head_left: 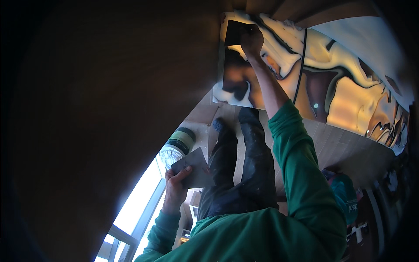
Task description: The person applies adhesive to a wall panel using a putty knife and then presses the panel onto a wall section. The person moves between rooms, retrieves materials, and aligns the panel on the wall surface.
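Note:
My left hand (176, 187) is low at the left, its thumb on top of a thin grey square plate (194, 168), which it grips by one edge. Tilted in front of my legs, the plate cannot be told more exactly. At the top, my right arm reaches out to a glossy, mirror-like panel (283, 48) with wavy amber and dark reflections. There my right hand (252, 40) is closed at the edge of a dark, flat square piece (235, 34), which lies against the panel's upper left corner. The fingertips of this hand are hard to make out in shadow.
A large dark surface (96, 109) fills the left side. Below it are a bright window (135, 205) and a round green-and-white container (181, 139) with crumpled whitish material. A second glossy panel (353, 91) adjoins at right. A teal bag-like thing (345, 196) is near my right elbow.

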Tool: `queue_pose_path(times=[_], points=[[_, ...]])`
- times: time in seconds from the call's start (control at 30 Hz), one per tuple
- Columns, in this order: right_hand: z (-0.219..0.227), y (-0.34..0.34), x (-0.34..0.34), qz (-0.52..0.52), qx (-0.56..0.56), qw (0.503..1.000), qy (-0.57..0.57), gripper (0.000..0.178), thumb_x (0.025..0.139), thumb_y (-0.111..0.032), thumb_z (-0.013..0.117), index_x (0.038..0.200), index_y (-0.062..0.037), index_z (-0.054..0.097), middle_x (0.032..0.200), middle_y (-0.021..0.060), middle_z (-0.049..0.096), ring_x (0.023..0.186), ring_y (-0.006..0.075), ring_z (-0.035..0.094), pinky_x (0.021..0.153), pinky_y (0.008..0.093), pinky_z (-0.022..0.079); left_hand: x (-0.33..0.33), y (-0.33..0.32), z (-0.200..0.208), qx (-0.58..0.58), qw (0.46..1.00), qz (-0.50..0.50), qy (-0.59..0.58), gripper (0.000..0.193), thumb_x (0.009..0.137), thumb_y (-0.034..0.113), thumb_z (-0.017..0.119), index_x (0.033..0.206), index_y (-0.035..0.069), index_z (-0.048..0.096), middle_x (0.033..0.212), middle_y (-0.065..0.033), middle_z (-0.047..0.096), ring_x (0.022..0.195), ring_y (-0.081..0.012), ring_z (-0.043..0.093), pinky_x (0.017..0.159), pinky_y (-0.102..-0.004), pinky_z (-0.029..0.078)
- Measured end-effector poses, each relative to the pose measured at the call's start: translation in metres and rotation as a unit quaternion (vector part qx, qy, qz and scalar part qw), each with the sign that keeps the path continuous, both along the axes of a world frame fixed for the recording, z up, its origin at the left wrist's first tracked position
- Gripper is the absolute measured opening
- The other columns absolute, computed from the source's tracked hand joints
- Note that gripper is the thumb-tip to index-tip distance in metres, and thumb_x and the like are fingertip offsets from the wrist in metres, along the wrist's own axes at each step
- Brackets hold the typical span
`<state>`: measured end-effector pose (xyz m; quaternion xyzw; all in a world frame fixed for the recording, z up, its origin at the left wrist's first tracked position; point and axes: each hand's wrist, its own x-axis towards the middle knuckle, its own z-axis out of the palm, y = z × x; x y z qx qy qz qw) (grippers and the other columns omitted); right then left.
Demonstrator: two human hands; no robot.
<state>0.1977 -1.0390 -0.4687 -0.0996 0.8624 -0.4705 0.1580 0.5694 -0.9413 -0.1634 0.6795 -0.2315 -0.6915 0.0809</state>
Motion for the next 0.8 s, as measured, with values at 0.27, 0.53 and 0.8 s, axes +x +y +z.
queue_pose_path(times=[0.27, 0.53, 0.8], points=[[-0.038, -0.028, -0.025, 0.031, 0.034, 0.998, 0.033, 0.037, 0.078, -0.039, 0.067, 0.097, -0.0071, 0.068, 0.096, 0.0199, 0.069, 0.092, 0.0381, 0.067, 0.082, 0.0459, 0.053, 0.024, 0.009, 0.001, 0.022, 0.995, 0.031, -0.089, 0.029, 0.082, 0.009, 0.071, 0.104, -0.007, 0.063, 0.094, -0.0141, 0.069, 0.084, -0.0239, 0.068, 0.083, -0.0353, 0.055], [-0.045, -0.034, -0.029, 0.041, 0.028, 0.997, 0.062, 0.034, 0.079, -0.035, 0.063, 0.103, -0.0099, 0.066, 0.097, 0.0197, 0.070, 0.093, 0.0389, 0.067, 0.082, 0.0475, 0.054, 0.018, 0.004, 0.002, 0.031, 0.996, 0.010, -0.082, 0.028, 0.082, 0.011, 0.072, 0.103, -0.004, 0.064, 0.094, -0.0117, 0.068, 0.085, -0.0217, 0.068, 0.084, -0.0338, 0.053], [-0.046, -0.039, -0.034, 0.054, 0.049, 0.996, 0.056, 0.040, 0.078, -0.042, 0.063, 0.102, -0.0107, 0.067, 0.098, 0.0172, 0.071, 0.094, 0.0363, 0.068, 0.083, 0.0458, 0.054, 0.016, 0.007, 0.000, 0.018, 0.998, 0.018, -0.065, 0.026, 0.081, 0.010, 0.071, 0.102, -0.005, 0.064, 0.091, -0.0117, 0.069, 0.083, -0.0213, 0.068, 0.080, -0.0322, 0.053]])
